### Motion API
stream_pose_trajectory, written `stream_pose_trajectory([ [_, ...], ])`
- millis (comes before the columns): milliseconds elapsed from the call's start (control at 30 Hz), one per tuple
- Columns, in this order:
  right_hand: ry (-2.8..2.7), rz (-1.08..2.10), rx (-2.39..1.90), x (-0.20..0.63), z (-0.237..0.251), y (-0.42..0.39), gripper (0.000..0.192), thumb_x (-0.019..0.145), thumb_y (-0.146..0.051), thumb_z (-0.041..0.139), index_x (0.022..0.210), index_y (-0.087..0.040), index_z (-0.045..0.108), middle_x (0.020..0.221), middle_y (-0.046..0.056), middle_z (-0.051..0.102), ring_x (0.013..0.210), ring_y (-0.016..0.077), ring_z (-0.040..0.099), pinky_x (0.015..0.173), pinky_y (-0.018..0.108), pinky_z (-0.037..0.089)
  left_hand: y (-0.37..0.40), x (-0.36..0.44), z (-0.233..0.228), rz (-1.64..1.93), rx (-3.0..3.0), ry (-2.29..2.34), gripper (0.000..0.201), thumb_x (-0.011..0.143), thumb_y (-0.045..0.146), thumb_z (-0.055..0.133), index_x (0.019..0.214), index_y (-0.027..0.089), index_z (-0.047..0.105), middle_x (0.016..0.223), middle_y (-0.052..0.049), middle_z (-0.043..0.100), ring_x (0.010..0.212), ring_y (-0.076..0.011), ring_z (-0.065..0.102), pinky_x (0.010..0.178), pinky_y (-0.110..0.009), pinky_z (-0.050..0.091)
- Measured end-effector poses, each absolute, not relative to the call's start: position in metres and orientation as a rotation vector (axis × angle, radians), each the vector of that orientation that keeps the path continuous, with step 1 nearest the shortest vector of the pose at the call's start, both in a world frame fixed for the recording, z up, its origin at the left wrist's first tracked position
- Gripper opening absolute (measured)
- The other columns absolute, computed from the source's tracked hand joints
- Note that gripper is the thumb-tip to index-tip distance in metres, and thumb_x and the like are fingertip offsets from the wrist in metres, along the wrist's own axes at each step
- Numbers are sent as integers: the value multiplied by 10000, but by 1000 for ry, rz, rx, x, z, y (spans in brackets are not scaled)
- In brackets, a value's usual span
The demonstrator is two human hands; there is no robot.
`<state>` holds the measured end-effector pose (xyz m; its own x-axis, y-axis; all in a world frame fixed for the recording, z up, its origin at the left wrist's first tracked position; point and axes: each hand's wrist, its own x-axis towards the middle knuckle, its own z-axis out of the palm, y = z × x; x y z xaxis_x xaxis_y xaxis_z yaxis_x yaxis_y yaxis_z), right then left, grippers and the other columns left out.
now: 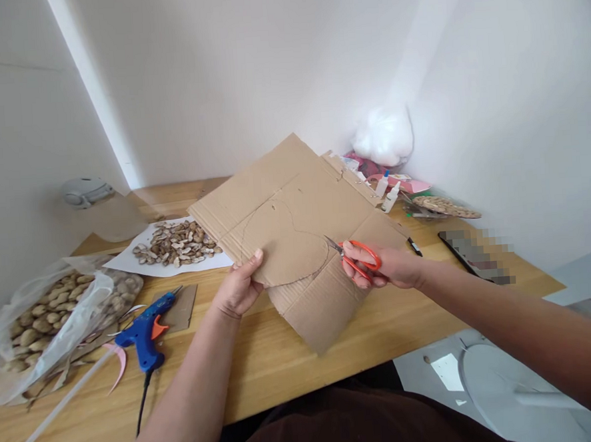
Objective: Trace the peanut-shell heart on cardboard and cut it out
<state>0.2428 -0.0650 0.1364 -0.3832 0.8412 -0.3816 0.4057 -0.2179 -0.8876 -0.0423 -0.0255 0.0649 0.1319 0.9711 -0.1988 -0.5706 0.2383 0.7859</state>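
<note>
The cardboard sheet (281, 242) is held above the worktop (279, 369), its near left edge pinched by the left hand (240, 286), while the right hand (396, 265) grips orange-handled scissors (371, 250) at a drawn outline (293, 222) (cut along its near side), a blue glue gun (144, 329) lying at left.

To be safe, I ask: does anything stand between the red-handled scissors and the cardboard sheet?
Nothing visible does. The right hand holds the red-handled scissors, their tips touching or nearly touching the cardboard sheet; the left hand grips its edge, away from them.
</note>
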Motion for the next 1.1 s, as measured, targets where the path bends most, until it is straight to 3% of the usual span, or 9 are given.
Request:
stream_pose_trajectory([
  [233, -1470, 1697, -1318, 225, 85, -66, 636, 887, -776, 348, 775, -177, 529, 542, -14, 564, 371, 54, 349, 375, 187, 204, -29, -48, 72, 1047, 665, 619, 568, 813, 561, 681, 1300, 285, 585, 1393, -114, 593, 1140, -356, 652, 785, -561, 615],
  [300, -1356, 1714, -1318, 219, 71, -65, 643, 884, -785, 334, 776, -180, 521, 530, -25, 551, 352, 46, 322, 366, 186, 184, -31, -43, 70, 1043, 676, 592, 562, 816, 541, 689, 1300, 273, 588, 1377, -125, 603, 1155, -352, 643, 800, -544, 617],
  [433, -1210, 1733, -1317, 210, 54, -63, 643, 872, -799, 340, 783, -187, 517, 519, -39, 537, 325, 39, 280, 344, 187, 147, -33, -26, 57, 1081, 722, 695, 412, 764, 314, 800, 1131, 177, 672, 1191, -126, 706, 1065, -272, 682, 843, -417, 620],
  [600, -1178, 1763, -1298, 203, 51, -61, 640, 858, -804, 370, 791, -187, 522, 521, -29, 552, 320, 37, 293, 334, 180, 151, -42, 3, 43, 1216, 677, 805, 394, 696, 210, 845, 1057, 198, 686, 1098, -69, 740, 1017, -198, 688, 906, -328, 576],
  [733, -1142, 1784, -1247, 198, 50, -63, 650, 853, -812, 363, 778, -187, 524, 512, -26, 549, 324, 42, 312, 331, 176, 166, -44, 26, 38, 1195, 636, 928, 364, 708, 210, 831, 1035, 185, 673, 1058, -70, 735, 912, -191, 705, 855, -363, 593],
  [933, -1017, 1837, -1122, 197, 49, -73, 638, 858, -800, 380, 776, -184, 526, 524, -29, 540, 338, 41, 301, 342, 184, 166, -31, 39, 45, 1229, 543, 1086, 211, 884, 292, 662, 1055, 172, 630, 1004, -104, 736, 777, -205, 728, 769, -413, 615],
  [1100, -950, 1903, -1102, 203, 51, -88, 626, 866, -781, 399, 796, -177, 547, 549, -13, 559, 369, 51, 325, 359, 189, 192, -27, 29, 57, 1241, 513, 1068, 249, 930, 343, 593, 1118, 180, 597, 988, -103, 740, 755, -215, 738, 782, -443, 614],
])
